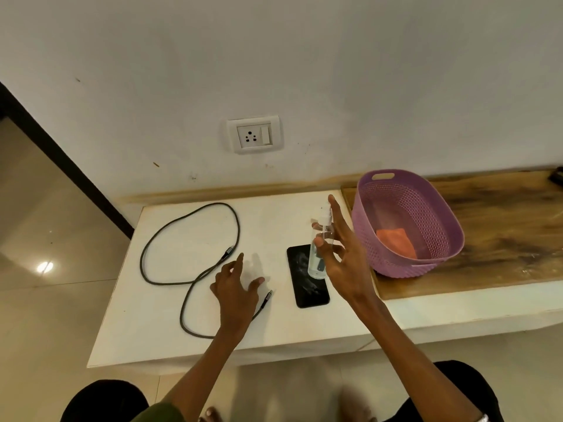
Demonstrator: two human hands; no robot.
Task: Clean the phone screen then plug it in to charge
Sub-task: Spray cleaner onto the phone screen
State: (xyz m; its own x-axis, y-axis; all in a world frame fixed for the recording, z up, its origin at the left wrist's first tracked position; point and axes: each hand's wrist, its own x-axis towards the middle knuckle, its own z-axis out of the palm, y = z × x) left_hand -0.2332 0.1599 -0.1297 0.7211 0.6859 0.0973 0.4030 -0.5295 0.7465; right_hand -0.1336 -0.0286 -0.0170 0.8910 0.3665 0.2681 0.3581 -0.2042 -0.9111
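A black phone point(309, 289) lies face up on the white table point(170, 339), its screen streaked. Above its far end is a clear spray bottle point(316, 260), slightly tilted, held by my right hand point(344, 263) between thumb and fingers, with the index finger stretched up past the nozzle. My left hand point(236, 287) hovers with relaxed, spread fingers over the table left of the phone, just above a dark charging cable point(146, 254). The cable lies in loops; one plug point(266, 298) rests beside my left hand. An orange cloth point(397, 243) lies in the purple basket point(451, 220).
A white wall socket with a switch point(254, 135) is on the wall above the table. The basket stands on a wooden board point(502, 226) to the right. Tiled floor point(45, 208) lies left of the table. My knees are at the bottom edge.
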